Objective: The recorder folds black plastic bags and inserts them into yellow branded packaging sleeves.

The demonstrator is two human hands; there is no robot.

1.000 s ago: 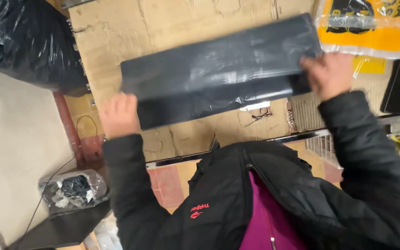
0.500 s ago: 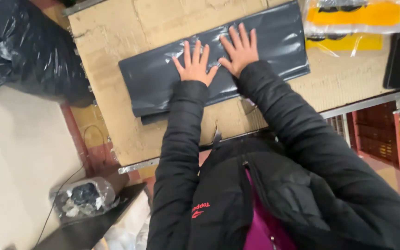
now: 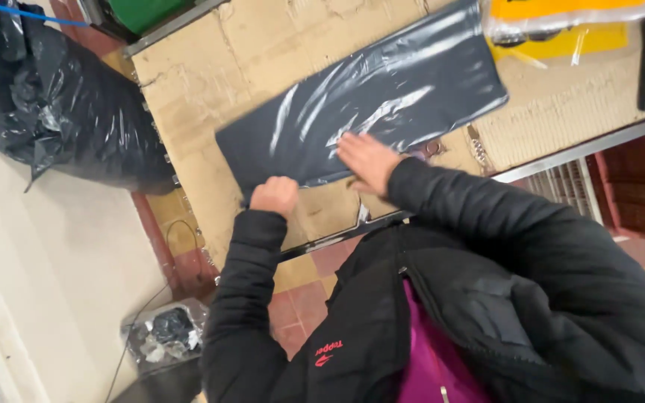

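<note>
Left hand (image 3: 274,195) fisted, pinching near edge of flat black plastic bag (image 3: 382,97); right hand (image 3: 367,160) open, fingers pressed flat on bag; cardboard-covered table (image 3: 188,75) beneath.

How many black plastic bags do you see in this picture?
2. One flat bag lies on the cardboard table under both hands; one full, crumpled bag stands on the floor at left. Others may be hidden.

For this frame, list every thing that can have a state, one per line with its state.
Dark plastic bag: lying flat on the cardboard-covered table, glossy and creased.
Left hand: closed, gripping the bag's near edge.
Right hand: open, palm pressed on the bag.
Black rubbish bag: filled, standing on the floor.
Yellow packet: wrapped in clear film, lying on the table.
</note>
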